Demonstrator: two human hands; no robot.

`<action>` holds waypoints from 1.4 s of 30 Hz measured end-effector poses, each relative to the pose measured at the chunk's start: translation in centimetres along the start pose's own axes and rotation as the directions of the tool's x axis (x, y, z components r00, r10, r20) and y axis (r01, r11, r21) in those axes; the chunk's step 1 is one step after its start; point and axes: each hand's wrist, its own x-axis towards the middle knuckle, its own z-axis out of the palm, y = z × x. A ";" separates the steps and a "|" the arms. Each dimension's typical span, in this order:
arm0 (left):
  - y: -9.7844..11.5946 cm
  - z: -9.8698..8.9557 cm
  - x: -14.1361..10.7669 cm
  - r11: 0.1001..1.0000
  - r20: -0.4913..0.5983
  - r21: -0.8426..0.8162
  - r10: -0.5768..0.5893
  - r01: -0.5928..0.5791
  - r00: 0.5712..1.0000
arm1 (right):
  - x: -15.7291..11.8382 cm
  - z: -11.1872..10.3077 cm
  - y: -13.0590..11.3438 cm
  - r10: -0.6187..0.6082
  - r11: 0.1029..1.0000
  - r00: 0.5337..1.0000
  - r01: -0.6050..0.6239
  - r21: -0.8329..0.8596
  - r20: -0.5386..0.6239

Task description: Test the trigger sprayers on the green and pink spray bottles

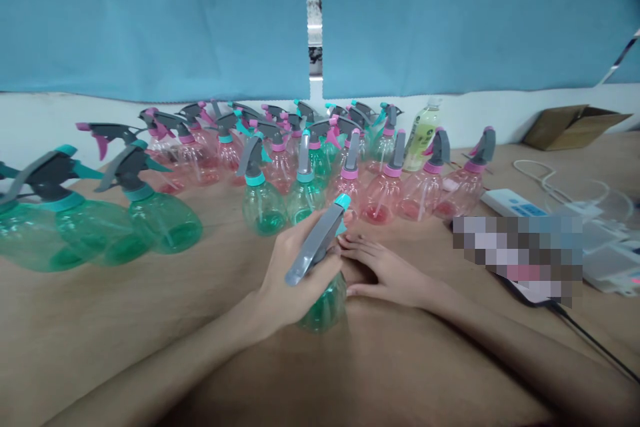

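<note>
A green spray bottle [325, 307] with a grey trigger head and a teal nozzle stands on the table close to me. My left hand [290, 273] is wrapped around its neck, just under the head. To the right of that bottle, my right hand [385, 267] rests with its fingers stretched out and thumb apart, its fingertips close to the bottle; whether they touch it I cannot tell. Just beyond my hands stand another green spray bottle [265, 207] with a teal collar and a pink spray bottle [383, 200] with a pink collar.
Several green spray bottles [165, 223] stand at the left, with more pink and green ones along the back. A labelled drink bottle [423, 137] is behind them. At the right lie a cardboard box [570, 127], a white power strip [515, 203], cables and a partly blurred phone-like device [535, 290].
</note>
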 end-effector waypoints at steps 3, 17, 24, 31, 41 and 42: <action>0.1 0.1 0.0 1.000 -0.012 -0.008 0.000 0.000 1.000 | 0.0 0.1 0.1 -0.010 1.000 1.000 0.010 -0.004 -0.010; 0.1 0.3 -0.2 1.000 -0.030 0.013 -0.020 0.021 0.999 | -0.1 0.1 0.2 0.007 1.000 1.000 -0.007 -0.009 0.006; 0.0 0.3 -0.3 1.000 -0.021 0.012 -0.010 0.010 1.000 | -0.2 0.2 0.3 0.004 1.000 1.000 -0.004 0.006 -0.010; 0.0 0.2 -0.2 1.000 -0.011 0.001 0.004 -0.004 1.000 | -0.1 0.3 0.4 -0.007 1.000 1.000 0.007 -0.007 -0.004; -0.2 0.2 -0.1 1.000 -0.016 -0.010 0.021 -0.021 1.000 | -0.1 0.0 0.1 0.012 1.000 1.000 -0.012 -0.029 0.017; -0.3 0.2 -0.2 1.000 -0.016 -0.009 0.021 -0.021 1.000 | -0.1 0.0 0.0 0.014 0.999 1.000 -0.013 -0.029 0.018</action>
